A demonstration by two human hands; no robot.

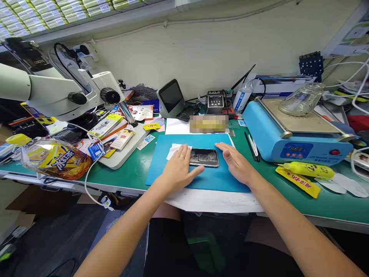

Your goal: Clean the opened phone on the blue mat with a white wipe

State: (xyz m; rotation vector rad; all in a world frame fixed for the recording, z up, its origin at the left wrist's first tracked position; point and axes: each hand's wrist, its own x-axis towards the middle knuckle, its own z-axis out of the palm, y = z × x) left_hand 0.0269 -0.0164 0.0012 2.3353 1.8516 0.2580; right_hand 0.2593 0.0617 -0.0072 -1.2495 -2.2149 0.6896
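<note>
A smartphone [203, 157] with a dark screen lies flat on the blue mat [161, 169]. Light streaks run across its glass. My left hand [181, 167] is stretched out flat at the phone's left end, thumb spread toward its lower edge, a ring on one finger. Partly under those fingers is a white sheet of paper or tissue [172, 150]. On the other side, my right hand [236, 163] rests on its edge at the mat's right, fingers extended and palm facing the phone, grasping nothing.
Right of the mat are dark and white pen-like tools [253, 147] and a blue heating plate machine [288, 144] bearing a glass jar [302, 100]. A microscope [72, 94] and a tea bottle [56, 159] stand left. Behind sit a small screen device [172, 98] and a spray bottle [242, 96].
</note>
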